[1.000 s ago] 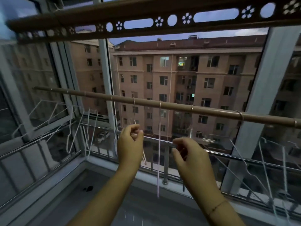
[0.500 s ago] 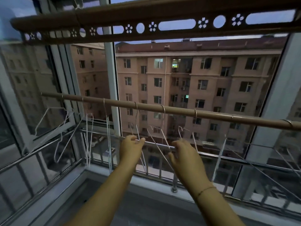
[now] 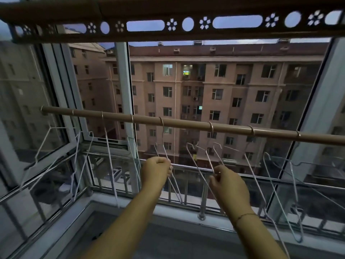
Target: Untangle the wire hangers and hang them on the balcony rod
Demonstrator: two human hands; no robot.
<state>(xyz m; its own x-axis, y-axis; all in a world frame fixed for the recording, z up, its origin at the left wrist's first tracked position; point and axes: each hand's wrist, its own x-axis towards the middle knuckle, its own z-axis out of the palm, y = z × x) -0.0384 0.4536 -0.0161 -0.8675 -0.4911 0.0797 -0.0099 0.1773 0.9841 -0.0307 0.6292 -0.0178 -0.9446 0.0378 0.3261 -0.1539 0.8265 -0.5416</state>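
A brown balcony rod (image 3: 186,124) runs across the view from left to right. Several white wire hangers hang from it, among them one at the far left (image 3: 40,146) and one at the right (image 3: 276,186). My left hand (image 3: 158,170) is closed around the wire of a hanger (image 3: 164,146) whose hook sits on the rod. My right hand (image 3: 226,184) pinches the wires of a bunch of hangers (image 3: 211,157) whose hooks hang free below the rod.
A perforated brown rack beam (image 3: 168,25) spans overhead. A steel railing (image 3: 203,193) and the window frame (image 3: 123,86) stand just beyond the hands. An open window sash (image 3: 56,165) is at left. Apartment blocks lie outside.
The view has tilted and closed in on the rod. Both hands moved from slack wires to gripping hangers; the left hand is now closed on a hooked hanger, the right on a loose bunch.
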